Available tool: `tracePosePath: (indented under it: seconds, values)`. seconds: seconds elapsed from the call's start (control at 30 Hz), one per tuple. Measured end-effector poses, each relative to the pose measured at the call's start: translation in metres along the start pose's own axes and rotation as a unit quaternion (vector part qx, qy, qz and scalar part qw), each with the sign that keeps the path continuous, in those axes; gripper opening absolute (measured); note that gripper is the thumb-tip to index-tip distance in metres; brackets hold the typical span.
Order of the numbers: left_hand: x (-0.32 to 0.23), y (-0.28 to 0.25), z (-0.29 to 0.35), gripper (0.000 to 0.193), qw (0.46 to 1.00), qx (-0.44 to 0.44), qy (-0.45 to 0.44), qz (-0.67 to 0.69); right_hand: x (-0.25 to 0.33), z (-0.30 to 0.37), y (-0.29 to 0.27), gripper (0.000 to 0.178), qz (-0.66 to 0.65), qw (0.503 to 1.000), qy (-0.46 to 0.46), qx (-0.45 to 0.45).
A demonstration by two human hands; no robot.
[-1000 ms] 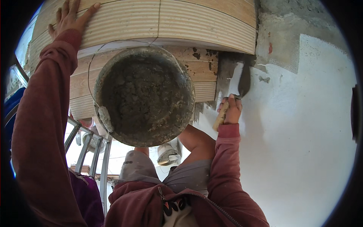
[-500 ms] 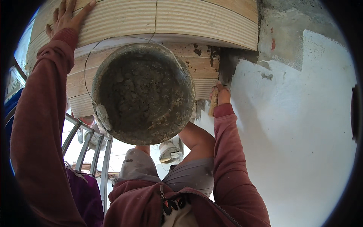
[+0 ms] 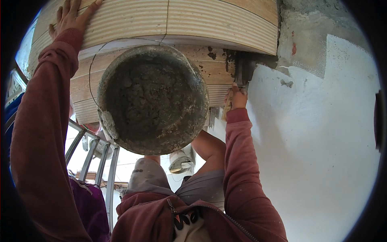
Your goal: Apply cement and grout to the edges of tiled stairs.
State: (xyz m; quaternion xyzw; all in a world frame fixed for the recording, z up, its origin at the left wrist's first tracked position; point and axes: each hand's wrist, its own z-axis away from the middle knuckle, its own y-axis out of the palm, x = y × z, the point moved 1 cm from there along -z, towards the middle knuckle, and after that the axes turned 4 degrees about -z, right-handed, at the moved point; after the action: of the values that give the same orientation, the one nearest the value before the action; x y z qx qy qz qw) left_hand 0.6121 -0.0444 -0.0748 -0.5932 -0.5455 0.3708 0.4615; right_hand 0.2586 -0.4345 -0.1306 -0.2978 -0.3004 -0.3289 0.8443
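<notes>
My left hand [image 3: 71, 20] lies with fingers spread on the upper step [image 3: 125, 22], a wood-look tile tread with a ribbed front edge. At the end of the lower step, by the wall, my right hand [image 3: 238, 98] is closed round the wooden handle of a trowel [image 3: 228, 105]. Its blade is mostly hidden near the dark wet mortar [image 3: 244, 72] in the corner between step and wall. Between my arms a round bucket [image 3: 105, 86] stands on the lower step [image 3: 85, 86], with grey mortar [image 3: 149, 92] inside and its thin wire handle lying to the left.
The wall [image 3: 306, 133] on the right is white, with bare grey cement [image 3: 304, 44] at its upper part. A metal railing [image 3: 89, 159] runs at the lower left beside purple cloth [image 3: 89, 205]. Below, near my legs, stands a smaller mortar-stained bucket [image 3: 178, 160].
My right hand has moved very slightly up toward the corner with the trowel. The left hand and the bucket stay in place.
</notes>
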Motion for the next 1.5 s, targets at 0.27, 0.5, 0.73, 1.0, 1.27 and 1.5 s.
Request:
tracePosePath:
  seconds: [0.27,0.5,0.73,1.0,1.27,1.5]
  values:
    - [0.003,0.005,-0.002,0.076,1.0,-0.012,-0.005,0.007,0.048,0.051,-0.022,0.02,-0.056,0.998,-0.005,0.01]
    - [0.005,0.004,-0.004,0.076,1.0,-0.018,0.001,-0.004,0.079,0.099,-0.032,0.019,-0.091,0.994,-0.058,0.018]
    - [-0.051,-0.091,0.006,0.075,0.966,0.229,-0.11,0.042,0.082,0.184,-0.02,0.016,0.161,0.942,-0.142,0.256]
    - [-0.045,-0.081,0.005,0.075,0.969,0.227,-0.093,0.044,0.093,0.198,0.08,0.024,0.647,0.509,-0.498,0.274]
    - [-0.042,-0.085,0.006,0.075,0.965,0.237,-0.099,0.046,0.075,0.209,0.089,0.027,0.653,0.448,-0.515,0.327]
    - [-0.043,-0.083,0.006,0.075,0.966,0.235,-0.098,0.043,0.068,0.209,0.083,0.025,0.613,0.43,-0.563,0.349]
